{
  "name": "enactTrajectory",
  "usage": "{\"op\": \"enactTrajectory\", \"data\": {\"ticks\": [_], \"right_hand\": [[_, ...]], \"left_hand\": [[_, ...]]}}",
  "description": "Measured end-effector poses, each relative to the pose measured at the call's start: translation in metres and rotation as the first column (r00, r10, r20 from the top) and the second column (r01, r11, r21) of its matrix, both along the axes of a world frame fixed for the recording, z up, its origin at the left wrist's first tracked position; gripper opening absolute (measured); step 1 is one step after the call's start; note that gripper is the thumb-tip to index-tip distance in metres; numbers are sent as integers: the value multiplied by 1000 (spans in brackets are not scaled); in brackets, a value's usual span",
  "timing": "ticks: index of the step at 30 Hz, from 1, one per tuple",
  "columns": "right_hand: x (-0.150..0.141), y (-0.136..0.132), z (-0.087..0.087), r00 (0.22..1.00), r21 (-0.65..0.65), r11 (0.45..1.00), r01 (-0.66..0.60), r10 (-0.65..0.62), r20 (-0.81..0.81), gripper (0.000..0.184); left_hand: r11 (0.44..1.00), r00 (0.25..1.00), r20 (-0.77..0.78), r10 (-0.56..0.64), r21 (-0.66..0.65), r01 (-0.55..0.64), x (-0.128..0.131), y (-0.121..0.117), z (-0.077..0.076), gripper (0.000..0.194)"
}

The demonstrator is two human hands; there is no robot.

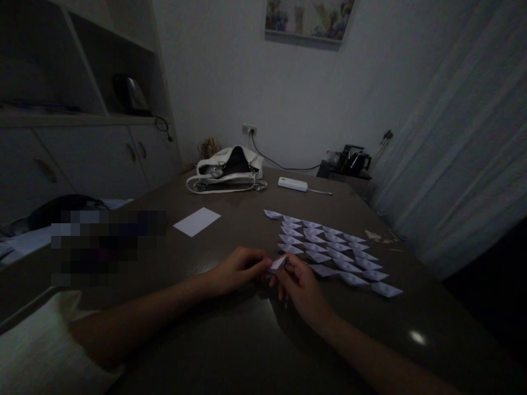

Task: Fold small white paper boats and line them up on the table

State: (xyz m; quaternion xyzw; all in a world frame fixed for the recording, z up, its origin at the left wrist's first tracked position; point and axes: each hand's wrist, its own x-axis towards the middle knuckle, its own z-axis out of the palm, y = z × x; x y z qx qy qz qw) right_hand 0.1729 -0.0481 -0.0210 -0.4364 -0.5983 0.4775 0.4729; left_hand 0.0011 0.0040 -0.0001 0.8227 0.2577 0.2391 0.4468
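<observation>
The room is dim. Over the near middle of the dark table (230, 351), both hands meet around a small folded paper piece (277, 263). The left hand (236, 270) comes in from the left with its fingers curled together, pinching the left end of the paper. The right hand (300, 285) closes its fingertips on the other end, so the paper sits clamped between the two, held just above the table top and tilted up to the right.

Just beyond the right hand lie rows of folded paper pieces (333, 252), much like the held one, spread in slanting lines toward the right edge of the table. To the left of those, well apart, a flat white sheet of paper (196, 221) lies on its own. At the far end of the table rests a white handbag (228, 170) with its top open, and beside it to the right a small white box-shaped device (292, 184) with a cable. A framed picture (308, 19) hangs on the back wall, a pale curtain (461, 142) covers the right side, and cupboards with shelves (82, 109) stand on the left.
</observation>
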Motion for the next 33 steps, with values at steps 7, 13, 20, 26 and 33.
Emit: {"op": "enactTrajectory", "data": {"ticks": [7,13,20,26,33], "right_hand": [[-1,-2,3,996,12,999,-39,40,-78,17],[0,-1,0,1000,31,999,-4,5,-11,23],[1,0,-2,1000,23,1000,12,-12,-9,26],[-1,0,-2,994,-15,1000,-5,3,-109,27],[-1,-1,0,992,10,1000,15,-13,-129,29]], "left_hand": [[1000,1000,7,30,9,-30,2,0,0,30],[1000,1000,-2,20,12,-20,1,0,1,33],[979,989,143,30,-204,0,0,4,-3,23],[942,958,284,-28,-312,120,-2,10,-7,29],[923,956,263,-126,-321,211,0,7,-5,23]]}}
